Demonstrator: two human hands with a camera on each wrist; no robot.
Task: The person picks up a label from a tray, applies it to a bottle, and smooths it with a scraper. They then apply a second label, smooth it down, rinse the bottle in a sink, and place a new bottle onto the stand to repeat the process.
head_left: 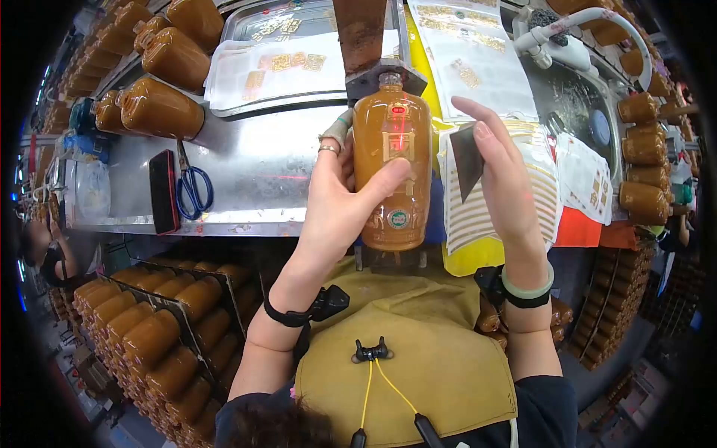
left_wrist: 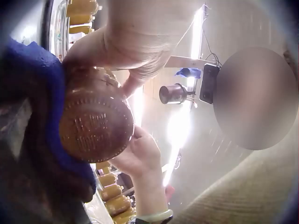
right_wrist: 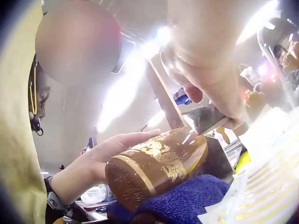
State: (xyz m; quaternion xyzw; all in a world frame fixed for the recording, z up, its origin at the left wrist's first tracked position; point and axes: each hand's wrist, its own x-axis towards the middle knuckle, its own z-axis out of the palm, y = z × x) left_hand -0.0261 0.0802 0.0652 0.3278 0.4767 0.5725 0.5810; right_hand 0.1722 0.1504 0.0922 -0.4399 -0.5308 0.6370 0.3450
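Observation:
A glossy amber-brown bottle (head_left: 392,209) lies on its side, its neck pointing away from me, under a faint red light line. Gold lettering and a small green round mark decorate its face. My left hand (head_left: 332,198) holds it from the left, thumb pressed on the gold lettering; a grey cover wraps one fingertip. The bottle's embossed base (left_wrist: 98,128) faces the left wrist camera. To the right, my right hand (head_left: 508,183) pinches a flat dark scraper (head_left: 467,160) between thumb and fingers, apart from the bottle. A blue towel (right_wrist: 187,193) lies under the bottle.
Striped gold-and-white decal sheets (head_left: 504,201) lie right of the bottle. Blue-handled scissors (head_left: 196,194) and a phone (head_left: 163,190) rest on the metal table at left. A tap (head_left: 575,26) arches over a sink. Racks of brown bottles (head_left: 149,336) stand below left.

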